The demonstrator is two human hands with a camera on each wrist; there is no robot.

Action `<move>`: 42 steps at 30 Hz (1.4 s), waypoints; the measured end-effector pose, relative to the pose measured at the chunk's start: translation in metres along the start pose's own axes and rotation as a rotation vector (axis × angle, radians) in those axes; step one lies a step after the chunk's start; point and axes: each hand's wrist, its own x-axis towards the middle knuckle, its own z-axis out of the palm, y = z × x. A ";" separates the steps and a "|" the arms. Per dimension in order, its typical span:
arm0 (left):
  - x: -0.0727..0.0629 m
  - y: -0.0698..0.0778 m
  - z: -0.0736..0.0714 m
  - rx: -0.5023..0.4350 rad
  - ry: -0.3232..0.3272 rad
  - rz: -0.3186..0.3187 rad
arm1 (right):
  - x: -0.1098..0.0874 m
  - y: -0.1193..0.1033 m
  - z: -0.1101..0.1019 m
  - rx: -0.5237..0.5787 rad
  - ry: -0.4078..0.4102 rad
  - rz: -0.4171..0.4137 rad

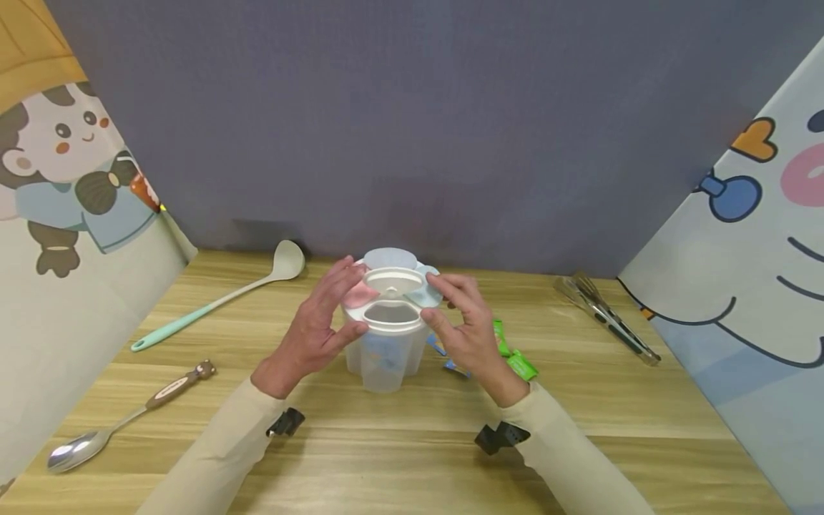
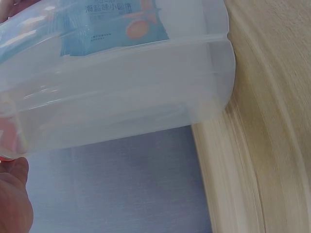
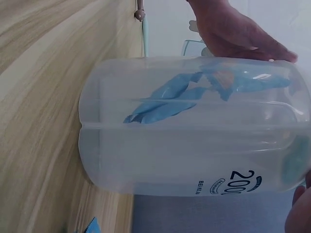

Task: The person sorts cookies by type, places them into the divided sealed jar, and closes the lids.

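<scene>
A clear plastic storage jar [image 1: 384,361] stands upright on the table, with blue snack packets [image 3: 167,99] inside. Its white lid has a pink flap [image 1: 360,294] at left and a pale blue flap [image 1: 423,287] at right. The front white flap [image 1: 394,280] is raised above an oval opening [image 1: 391,312]. My left hand [image 1: 316,330] touches the lid's left side, thumb near the front rim, fingers extended. On the right side, fingertips of my right hand [image 1: 468,330] rest at the blue flap and its thumb at the front rim.
Green packets [image 1: 521,365] and blue packets [image 1: 455,368] lie right of the jar, partly behind my right hand. A ladle [image 1: 241,291] and a serving spoon [image 1: 138,413] lie at left. Tongs and a whisk [image 1: 605,315] lie at far right. A grey partition [image 1: 412,143] stands behind.
</scene>
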 end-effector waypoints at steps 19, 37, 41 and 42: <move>0.001 0.003 0.000 0.036 0.014 -0.006 | -0.001 0.000 0.003 -0.036 0.001 -0.080; 0.000 0.002 0.001 0.021 0.025 -0.003 | -0.010 0.000 0.001 -0.014 -0.028 -0.015; 0.001 0.004 0.000 0.011 0.026 -0.020 | -0.009 -0.004 0.003 0.014 -0.020 0.042; 0.001 0.005 0.000 0.009 0.028 -0.027 | -0.008 -0.006 0.003 0.021 -0.015 0.060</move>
